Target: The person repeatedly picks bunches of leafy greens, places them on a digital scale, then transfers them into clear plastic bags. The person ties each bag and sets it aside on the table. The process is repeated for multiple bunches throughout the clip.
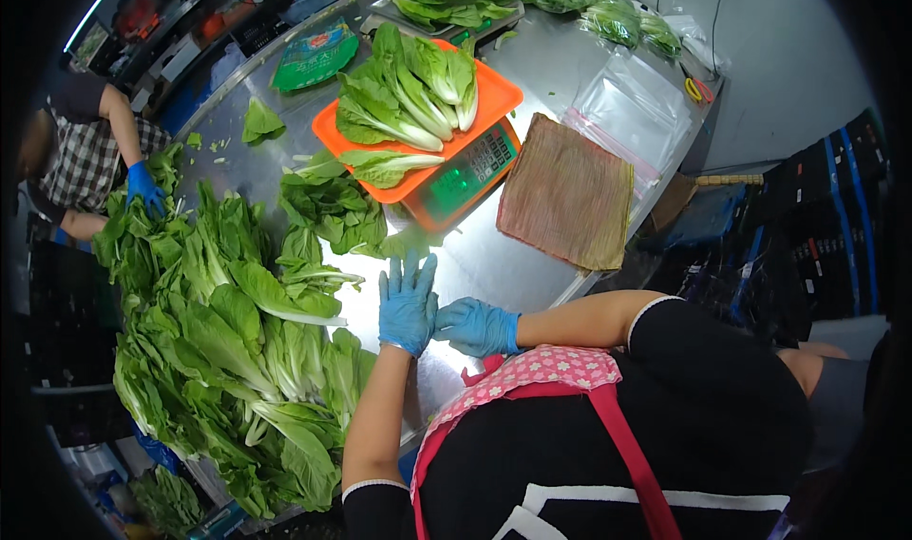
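The left hand (408,304) is spread flat, fingers up, while the right hand (475,326) pinches at its wrist edge, seemingly tugging the blue glove snug (neither holds any greens). Both hover over the steel table (494,255), just below the orange scale tray (489,98) loaded with leafy greens (404,89). Judging by this, pulling the cuff evenly, not by one fingertip, avoids tearing. A big greens pile (228,341) lies left of the tray.

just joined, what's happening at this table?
A person in blue gloves stands at a steel table piled with leafy greens. The left hand is held up, fingers spread, and the right hand touches its wrist edge; neither holds produce. More greens sit on an orange tray atop a scale. Another person's gloved hand reaches into the pile.
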Tool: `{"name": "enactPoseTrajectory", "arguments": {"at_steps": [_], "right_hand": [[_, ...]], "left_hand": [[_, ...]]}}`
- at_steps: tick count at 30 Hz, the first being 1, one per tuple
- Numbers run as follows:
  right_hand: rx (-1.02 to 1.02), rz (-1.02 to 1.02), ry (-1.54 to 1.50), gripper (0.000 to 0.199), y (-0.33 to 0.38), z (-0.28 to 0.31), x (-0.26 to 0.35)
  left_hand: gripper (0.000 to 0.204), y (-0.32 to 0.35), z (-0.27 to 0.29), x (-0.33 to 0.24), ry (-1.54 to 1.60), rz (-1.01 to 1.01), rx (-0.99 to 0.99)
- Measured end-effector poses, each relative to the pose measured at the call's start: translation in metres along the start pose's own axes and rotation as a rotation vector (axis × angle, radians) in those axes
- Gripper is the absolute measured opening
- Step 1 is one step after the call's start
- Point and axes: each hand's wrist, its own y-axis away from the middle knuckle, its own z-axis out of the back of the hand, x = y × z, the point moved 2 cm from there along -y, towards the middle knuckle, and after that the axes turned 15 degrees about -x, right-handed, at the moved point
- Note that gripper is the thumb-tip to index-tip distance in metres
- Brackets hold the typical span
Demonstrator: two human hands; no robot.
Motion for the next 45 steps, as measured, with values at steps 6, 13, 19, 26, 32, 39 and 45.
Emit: {"name": "enactPoseTrajectory", "arguments": {"at_steps": [6,13,19,26,32,39,45], "right_hand": [[0.084,-0.035,-0.003,0.032,-0.004,0.003,0.005],[0.066,-0.087,-0.115,0.032,0.007,-0.001,-0.001],[0.321,-0.033,-0.324,0.033,-0.017,0.046,-0.013],[0.714,-0.647,-0.706,0.032,-0.133,0.271,-0.126],[-0.162,-0.722,-0.311,0.041,-0.239,0.478,-0.346],[-0.478,-0.335,-0.359,0.037,-0.36,0.514,-0.566],[-0.268,-0.365,0.172,0.073,-0.388,0.459,-0.57]], "left_hand": [[0.066,0.002,0.001,-0.001,0.012,0.003,-0.01],[0.069,0.0,0.003,0.0,-0.029,0.16,-0.086],[0.061,-0.007,0.009,-0.005,0.102,0.108,-0.188],[0.044,-0.003,0.039,0.015,0.138,0.354,-0.474],[0.036,-0.135,0.148,0.041,0.351,0.696,-0.827],[0.076,-0.404,0.177,0.039,0.961,0.979,-0.684],[0.132,-0.545,0.099,0.044,1.083,1.233,-0.447]]}}
